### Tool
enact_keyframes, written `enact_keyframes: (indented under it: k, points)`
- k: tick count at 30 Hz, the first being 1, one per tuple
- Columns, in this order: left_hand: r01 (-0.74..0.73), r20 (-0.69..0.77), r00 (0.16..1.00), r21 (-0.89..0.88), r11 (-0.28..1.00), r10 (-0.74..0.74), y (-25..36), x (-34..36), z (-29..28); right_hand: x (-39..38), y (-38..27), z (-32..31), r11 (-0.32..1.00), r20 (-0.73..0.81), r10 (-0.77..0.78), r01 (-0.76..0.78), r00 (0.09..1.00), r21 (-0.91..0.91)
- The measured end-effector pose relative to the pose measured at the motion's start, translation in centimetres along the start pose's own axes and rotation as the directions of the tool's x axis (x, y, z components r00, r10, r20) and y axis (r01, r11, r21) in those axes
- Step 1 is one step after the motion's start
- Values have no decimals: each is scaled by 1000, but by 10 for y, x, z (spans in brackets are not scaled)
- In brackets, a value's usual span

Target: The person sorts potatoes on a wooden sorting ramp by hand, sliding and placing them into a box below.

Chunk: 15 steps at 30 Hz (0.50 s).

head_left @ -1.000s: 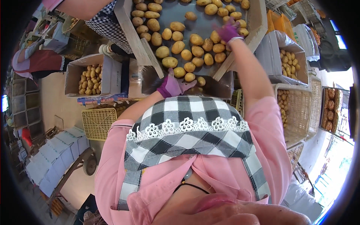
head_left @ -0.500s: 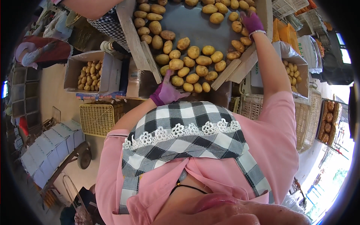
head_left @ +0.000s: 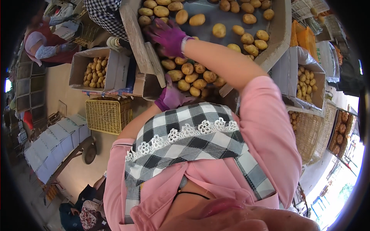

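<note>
Potatoes (head_left: pixel 210 76) lie loose on a grey sorting tray (head_left: pixel 239 20) with wooden side boards, crowded toward its narrow near mouth. My right hand (head_left: pixel 167 36), in a purple glove, reaches across the tray to its left side. Its fingers are spread over the potatoes there, and the forearm covers some of the others. At the left of the mouth is my left hand (head_left: pixel 172 97), gloved in the same purple. The fingers are apart, one pointing up along the board beside the nearest potatoes. Neither hand visibly holds a potato.
A cardboard box (head_left: pixel 119 71) of potatoes stands left of the tray, above a yellow crate (head_left: pixel 103 115). Another potato box (head_left: pixel 304 82) is on the right, near stacked pale crates (head_left: pixel 310 129). A co-worker (head_left: pixel 48 42) is at the far left; a cart carries white boxes (head_left: pixel 58 140).
My right hand has swept from the tray's right side across to its left. Potatoes on the tray have shifted, and fewer sit along the right edge. My left hand stays at the mouth.
</note>
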<state>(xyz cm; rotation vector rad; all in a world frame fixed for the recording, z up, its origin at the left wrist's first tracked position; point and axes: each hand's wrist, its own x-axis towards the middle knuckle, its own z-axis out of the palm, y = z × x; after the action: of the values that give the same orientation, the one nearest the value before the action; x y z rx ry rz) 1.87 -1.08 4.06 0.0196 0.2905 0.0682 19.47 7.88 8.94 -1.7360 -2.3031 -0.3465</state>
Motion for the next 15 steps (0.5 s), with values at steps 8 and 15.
enact_keyframes:
  k: [8, 15]
  points:
    - [61, -256, 963, -108, 992, -87, 8, -12, -34, -120, 55, -116, 799, 668, 317, -569, 673, 194]
    - [59, -72, 995, 982, 178, 69, 18, 0, -80, -103, 22, -42, 666, 277, 737, -733, 617, -138]
